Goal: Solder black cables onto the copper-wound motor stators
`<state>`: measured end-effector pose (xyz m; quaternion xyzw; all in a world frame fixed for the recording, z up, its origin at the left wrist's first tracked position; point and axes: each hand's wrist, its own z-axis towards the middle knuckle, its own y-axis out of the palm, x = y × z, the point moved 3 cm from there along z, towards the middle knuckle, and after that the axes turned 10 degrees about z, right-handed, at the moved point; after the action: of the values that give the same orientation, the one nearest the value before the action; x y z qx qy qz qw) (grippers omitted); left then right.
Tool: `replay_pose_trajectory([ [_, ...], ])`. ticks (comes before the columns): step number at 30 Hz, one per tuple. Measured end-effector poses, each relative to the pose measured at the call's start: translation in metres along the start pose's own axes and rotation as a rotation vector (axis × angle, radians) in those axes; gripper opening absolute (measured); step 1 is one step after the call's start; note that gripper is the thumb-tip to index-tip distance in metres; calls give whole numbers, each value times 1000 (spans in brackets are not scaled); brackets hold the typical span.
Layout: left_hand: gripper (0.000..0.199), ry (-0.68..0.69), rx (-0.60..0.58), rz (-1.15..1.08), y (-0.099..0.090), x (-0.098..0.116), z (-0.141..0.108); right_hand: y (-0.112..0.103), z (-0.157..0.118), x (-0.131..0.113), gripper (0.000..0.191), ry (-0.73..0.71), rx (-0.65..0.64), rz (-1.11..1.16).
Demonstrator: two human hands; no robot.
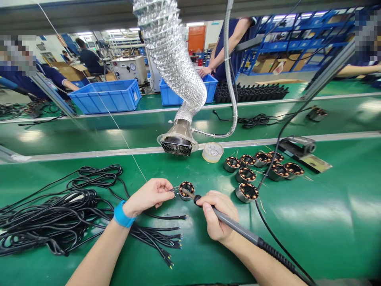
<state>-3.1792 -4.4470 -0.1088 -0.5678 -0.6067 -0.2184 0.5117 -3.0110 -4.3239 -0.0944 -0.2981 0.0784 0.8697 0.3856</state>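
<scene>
My right hand point(219, 214) is wrapped round the grey handle of a soldering iron point(238, 227). Its tip reaches the near rim area of a round copper-wound stator point(186, 190) on the green bench. Left of that stator, my left hand point(154, 193), with a blue band point(123, 215) at the wrist, pinches a thin dark wire point(173, 189) whose end is beside the stator. Black cables point(68, 214) lie coiled at the left, and their stripped ends point(175, 240) fan out below my left hand. Several more stators point(247, 192) stand at the right.
A fan hood point(177, 139) on a foil duct point(175, 51) hangs above the bench. Behind the stators are a round white container point(212, 152) and a metal stand point(303, 153). Blue bins point(107, 96) and other people are further back; the iron's cord point(276, 234) crosses the right side.
</scene>
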Motion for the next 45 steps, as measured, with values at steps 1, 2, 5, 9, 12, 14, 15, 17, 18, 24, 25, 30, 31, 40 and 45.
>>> replay_pose_trajectory([
  [1,27,-3,-12,-17,0,0,0,0,0,0,17,-1,3,1],
  [2,26,-2,-28,-36,0,-1,0,-1,0,0,17,-1,7,3],
  [5,30,45,-74,-94,0,1,-1,-1,0,0,17,0,13,11],
  [9,26,68,-76,-76,0,0,0,-1,0,-1,17,-9,21,7],
  [12,27,19,-56,-46,1,-2,3,-2,0,-1,17,-12,28,8],
  [14,30,9,-40,-56,3,-3,4,-2,1,-1,17,-8,31,6],
  [15,31,5,-34,-62,5,-3,5,-2,2,-2,17,-6,32,1],
  [17,34,-14,-16,-59,9,-2,6,-2,3,-3,17,-3,34,-10],
  [18,35,-26,-5,-50,11,-2,7,-2,3,-3,17,-2,34,-15],
  [24,41,-29,12,-17,10,0,5,-2,3,-3,17,13,27,-19],
  [25,39,-26,9,-46,8,-1,5,-2,2,-3,17,16,25,-22],
  [30,32,-13,87,-154,3,-1,4,-2,2,-2,17,16,25,-19],
  [31,33,-16,116,-150,4,-1,4,-2,2,-2,17,14,26,-15],
  [40,40,-34,183,-169,9,-3,9,-2,4,-4,17,8,34,-17],
  [45,40,-24,187,-213,7,-8,11,-2,3,-7,17,3,41,-59],
])
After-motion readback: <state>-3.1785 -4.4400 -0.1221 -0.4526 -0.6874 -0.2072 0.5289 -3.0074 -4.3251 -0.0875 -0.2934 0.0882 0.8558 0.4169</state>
